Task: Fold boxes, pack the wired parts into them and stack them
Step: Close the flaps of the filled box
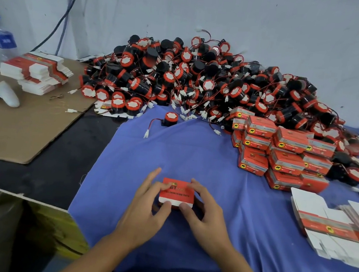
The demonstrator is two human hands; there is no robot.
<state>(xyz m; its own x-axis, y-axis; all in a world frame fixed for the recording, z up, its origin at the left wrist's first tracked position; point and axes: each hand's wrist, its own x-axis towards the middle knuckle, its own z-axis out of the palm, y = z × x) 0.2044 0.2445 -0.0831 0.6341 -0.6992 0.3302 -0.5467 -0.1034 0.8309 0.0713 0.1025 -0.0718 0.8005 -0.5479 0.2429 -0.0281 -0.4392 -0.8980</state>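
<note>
Red box (177,192) | left hand (143,209), right hand (207,216) each pinch it | contents hidden; print blurred

Dark tabletop (63,167), blue cloth (194,151) spread over its right part, brown cardboard sheet (29,127) at left, heap of wired parts (203,78) at the back, stacked red boxes (283,156) at right, flat box blanks (330,233) beside them, single red box (176,192) in front.

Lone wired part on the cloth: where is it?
Head view, centre: the lone wired part lies on the blue cloth just below the big pile, left of the packed boxes.
</note>
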